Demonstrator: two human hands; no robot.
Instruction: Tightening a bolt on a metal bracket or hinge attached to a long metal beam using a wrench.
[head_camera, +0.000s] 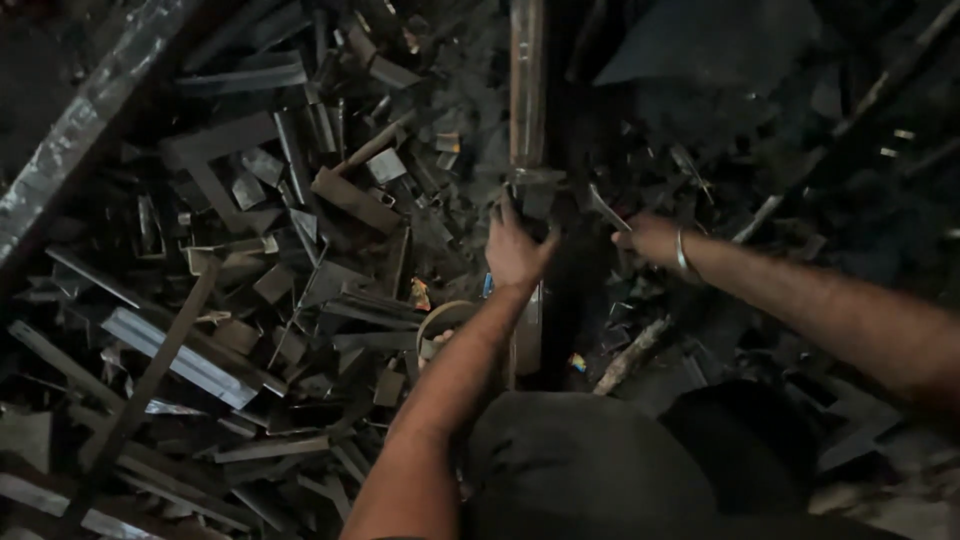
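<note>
Long metal bar runs near-vertical thru centre of the head view, long axis top-to-bottom, far end cut off by the top edge, near end passing under the left arm and lost approx. at the dark trouser knee. Left hand sits on the bar at mid-length, fingers wrapped over a darker fitting on it; grip looks closed on the bar, though fingertips are hidden on the far side. Right hand is just right of the bar, apart from it, fist closed round a slim grey tool that angles up and left toward the fitting; tool type not discernible (poss. a spanner or flat strip, too dim to say). A bangle rings the right wrist. Left of the bar lies a dense scrap heap of offcuts, angle sections and flat strips pointing all ways. A round ring-shaped object lies beside the left forearm, partly covered by it. Right side and upper right are v. dark; shapes there cannot be made out. A pale stick-like piece lies diagonal below the right hand.
</note>
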